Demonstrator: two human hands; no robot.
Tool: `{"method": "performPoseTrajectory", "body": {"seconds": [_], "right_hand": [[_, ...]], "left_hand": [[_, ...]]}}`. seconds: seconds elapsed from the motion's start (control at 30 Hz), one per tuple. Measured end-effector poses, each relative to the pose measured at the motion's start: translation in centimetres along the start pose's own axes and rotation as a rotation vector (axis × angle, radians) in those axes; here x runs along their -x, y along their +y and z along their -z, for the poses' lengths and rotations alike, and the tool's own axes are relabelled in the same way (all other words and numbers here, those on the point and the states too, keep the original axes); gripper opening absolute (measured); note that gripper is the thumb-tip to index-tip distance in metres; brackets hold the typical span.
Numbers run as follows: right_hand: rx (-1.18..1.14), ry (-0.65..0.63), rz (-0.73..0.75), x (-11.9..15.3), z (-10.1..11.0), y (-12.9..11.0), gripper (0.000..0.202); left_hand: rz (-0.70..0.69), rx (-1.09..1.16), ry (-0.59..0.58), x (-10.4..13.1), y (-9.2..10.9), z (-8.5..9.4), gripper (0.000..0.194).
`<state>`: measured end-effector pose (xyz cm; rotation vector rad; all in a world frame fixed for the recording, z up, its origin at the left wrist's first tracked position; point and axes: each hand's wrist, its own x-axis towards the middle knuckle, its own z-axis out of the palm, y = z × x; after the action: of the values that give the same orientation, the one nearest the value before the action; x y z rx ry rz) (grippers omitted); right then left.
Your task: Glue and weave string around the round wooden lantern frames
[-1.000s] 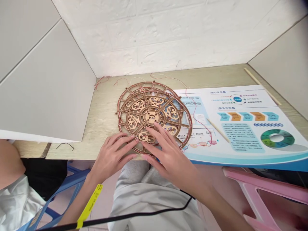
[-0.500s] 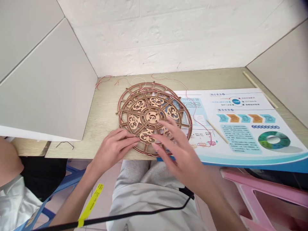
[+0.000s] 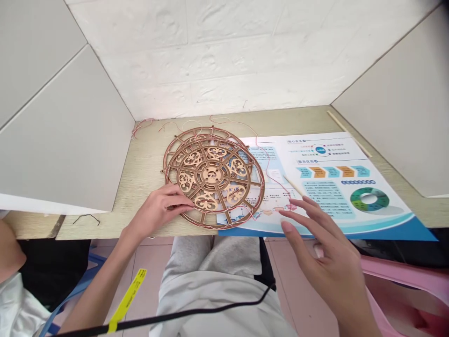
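Two round openwork wooden discs with scroll patterns lie overlapping near the table's front edge, red and white thread along their rims. My left hand pinches the front-left rim of the upper disc between thumb and fingers. Over the lower part of the printed sheet, right of the discs, my right hand has its fingers spread and holds nothing. A thin red thread curves from behind the discs across the sheet toward the right fingertips.
A thin wooden stick lies on the sheet, another stick at the back right. Tangled thread lies at the back left, a dark wire at front left. Another person's arm shows at left. Partitions flank the table.
My right hand has moved right, away from the discs, to over the printed sheet. My left hand stays at the rim. The camera view has shifted slightly.
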<state>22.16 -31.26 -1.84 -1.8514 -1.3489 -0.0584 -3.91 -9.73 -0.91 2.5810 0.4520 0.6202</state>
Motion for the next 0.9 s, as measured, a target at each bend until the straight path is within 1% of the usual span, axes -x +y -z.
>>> {"method": "performPoseTrajectory", "body": {"seconds": [0.13, 0.2, 0.27, 0.37, 0.5, 0.57, 0.67, 0.73, 0.9], "right_hand": [[-0.020, 0.029, 0.036, 0.4, 0.0, 0.0, 0.016], [-0.022, 0.037, 0.097, 0.3, -0.2, -0.6, 0.018], [-0.027, 0.004, 0.181, 0.3, -0.7, -1.5, 0.023], [-0.051, -0.075, 0.290, 0.3, -2.0, -3.3, 0.027], [-0.039, -0.161, 0.363, -0.3, -4.6, -5.4, 0.020], [0.000, -0.200, 0.391, -0.7, -5.9, -5.9, 0.021], [0.043, -0.235, 0.423, -1.4, -7.4, -6.2, 0.025], [0.059, -0.250, 0.428, -1.6, -7.9, -6.1, 0.026], [0.072, -0.290, 0.439, -1.9, -7.9, -6.1, 0.027]], "left_hand": [[-0.048, -0.003, -0.012, -0.2, -0.1, 0.2, 0.016], [-0.074, 0.002, -0.002, 0.0, -0.1, 0.2, 0.013], [-0.100, 0.014, 0.015, 0.4, 0.0, 0.1, 0.012], [-0.115, 0.028, 0.038, 0.8, -0.1, 0.0, 0.019], [-0.120, 0.033, 0.060, 1.0, -0.1, -0.1, 0.024], [-0.125, 0.035, 0.061, 1.1, -0.2, -0.2, 0.025], [-0.124, 0.031, 0.055, 1.1, -0.1, -0.2, 0.025], [-0.129, 0.029, 0.051, 1.1, -0.1, -0.2, 0.024], [-0.144, 0.004, 0.044, 1.2, -0.1, -0.2, 0.025]]}}
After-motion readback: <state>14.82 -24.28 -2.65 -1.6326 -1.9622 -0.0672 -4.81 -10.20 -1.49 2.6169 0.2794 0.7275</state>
